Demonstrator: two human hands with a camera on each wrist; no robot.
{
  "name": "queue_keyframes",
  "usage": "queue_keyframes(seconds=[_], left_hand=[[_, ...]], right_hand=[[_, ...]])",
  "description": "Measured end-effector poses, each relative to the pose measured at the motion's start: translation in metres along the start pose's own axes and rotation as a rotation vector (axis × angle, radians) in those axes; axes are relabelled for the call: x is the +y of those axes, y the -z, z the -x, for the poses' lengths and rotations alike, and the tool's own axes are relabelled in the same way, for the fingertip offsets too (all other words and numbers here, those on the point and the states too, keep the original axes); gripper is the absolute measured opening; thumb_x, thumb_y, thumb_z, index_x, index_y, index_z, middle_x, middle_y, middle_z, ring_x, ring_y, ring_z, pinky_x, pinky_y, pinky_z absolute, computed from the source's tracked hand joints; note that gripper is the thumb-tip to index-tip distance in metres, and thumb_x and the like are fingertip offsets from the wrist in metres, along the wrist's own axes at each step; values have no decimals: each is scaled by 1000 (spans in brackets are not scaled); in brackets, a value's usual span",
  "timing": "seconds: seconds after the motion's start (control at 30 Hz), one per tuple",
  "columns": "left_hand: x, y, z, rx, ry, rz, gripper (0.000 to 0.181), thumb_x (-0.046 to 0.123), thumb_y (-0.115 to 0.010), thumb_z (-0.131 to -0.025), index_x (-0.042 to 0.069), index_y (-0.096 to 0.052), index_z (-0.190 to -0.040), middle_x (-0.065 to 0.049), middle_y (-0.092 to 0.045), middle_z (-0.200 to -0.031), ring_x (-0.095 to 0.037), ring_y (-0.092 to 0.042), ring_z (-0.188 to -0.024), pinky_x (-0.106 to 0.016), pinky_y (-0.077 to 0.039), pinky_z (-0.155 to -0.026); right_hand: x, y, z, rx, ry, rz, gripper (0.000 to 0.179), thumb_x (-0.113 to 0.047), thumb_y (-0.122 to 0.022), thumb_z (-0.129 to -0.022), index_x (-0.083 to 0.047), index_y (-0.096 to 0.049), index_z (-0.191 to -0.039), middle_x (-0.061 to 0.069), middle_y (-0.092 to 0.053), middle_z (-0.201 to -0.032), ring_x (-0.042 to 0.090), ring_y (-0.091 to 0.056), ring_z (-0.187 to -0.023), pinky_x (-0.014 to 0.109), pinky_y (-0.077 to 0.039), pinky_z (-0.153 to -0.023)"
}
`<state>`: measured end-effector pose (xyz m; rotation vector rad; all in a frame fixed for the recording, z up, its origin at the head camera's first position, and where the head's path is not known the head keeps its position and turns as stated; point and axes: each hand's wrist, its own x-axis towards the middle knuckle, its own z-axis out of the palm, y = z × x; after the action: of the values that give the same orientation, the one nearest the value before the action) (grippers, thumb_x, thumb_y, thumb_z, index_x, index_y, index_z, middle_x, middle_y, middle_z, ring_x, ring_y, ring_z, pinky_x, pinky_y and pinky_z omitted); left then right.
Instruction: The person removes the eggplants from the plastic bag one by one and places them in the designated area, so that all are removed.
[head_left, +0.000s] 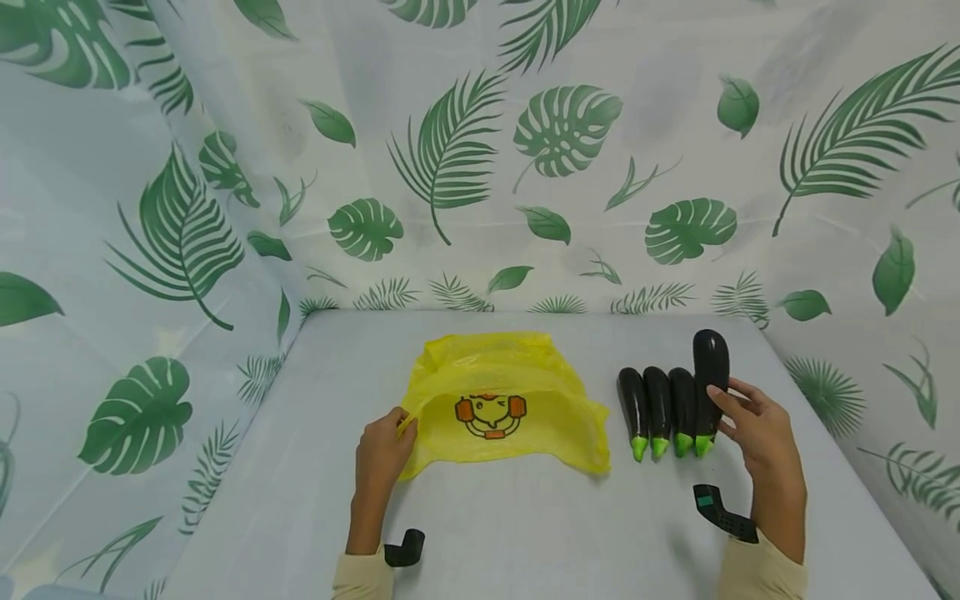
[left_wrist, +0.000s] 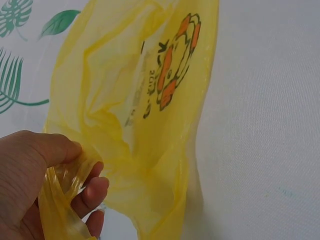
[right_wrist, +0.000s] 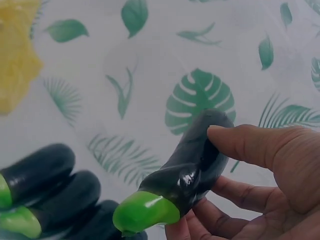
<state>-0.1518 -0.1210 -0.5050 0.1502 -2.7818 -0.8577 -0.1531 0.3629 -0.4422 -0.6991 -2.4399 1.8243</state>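
A yellow plastic bag (head_left: 495,375) with a cartoon face print lies spread on the table. My left hand (head_left: 384,450) grips the bag's left edge; in the left wrist view the thumb and fingers (left_wrist: 92,192) curl round its handle part, and the bag's mouth gapes. On the right, my right hand (head_left: 761,429) holds an eggplant (head_left: 711,367), dark with a green stem end, pinched between thumb and fingers and raised off the table. Close on its left, several more eggplants (head_left: 657,408) lie side by side, green ends toward me.
The white table (head_left: 525,533) is bordered at the back and sides by a white cloth (head_left: 465,283) printed with green leaves. A black wrist camera mount (head_left: 723,512) sits on the right wrist, another mount (head_left: 405,548) on the left.
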Motion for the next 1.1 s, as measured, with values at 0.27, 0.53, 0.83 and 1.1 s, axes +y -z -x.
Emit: queue_keyframes(seconds=[0.27, 0.53, 0.83, 1.1], left_hand=[[-3, -1, 0, 9, 6, 3, 18, 21, -68, -91, 5, -70, -99, -7, -71, -84, -14, -48, -60, -26, -40, -54], [-3, -2, 0, 2, 14, 7, 17, 21, -67, -91, 6, -69, -99, -4, -68, -80, -13, -46, -59, -26, -37, -53], [-3, 0, -2, 4, 3, 14, 18, 22, -67, -91, 6, -70, -99, -5, -70, -82, -13, -47, -59, -26, -38, -52], [-3, -1, -1, -5, 22, 7, 18, 23, -67, -91, 7, -69, -99, -4, -69, -80, -13, -46, -57, -26, -37, -51]], right_hand=[[7, 25, -15, 109, -131, -84, 83, -44, -66, -89, -10, -27, -154, -18, -51, -96, 1, -54, -91, 24, -55, -84], [50, 52, -59, 176, -206, -122, 76, -47, -71, -84, -17, -39, -146, -22, -51, -81, -2, -56, -79, 28, -57, -78], [115, 64, -115, 159, -250, -195, 78, -53, -80, -71, -16, -48, -132, -14, -52, -88, 6, -51, -84, 22, -50, -51], [75, 47, -70, 143, -266, -150, 41, -31, -71, -86, -2, -56, -110, -13, -51, -73, 3, -52, -66, 23, -50, -56]])
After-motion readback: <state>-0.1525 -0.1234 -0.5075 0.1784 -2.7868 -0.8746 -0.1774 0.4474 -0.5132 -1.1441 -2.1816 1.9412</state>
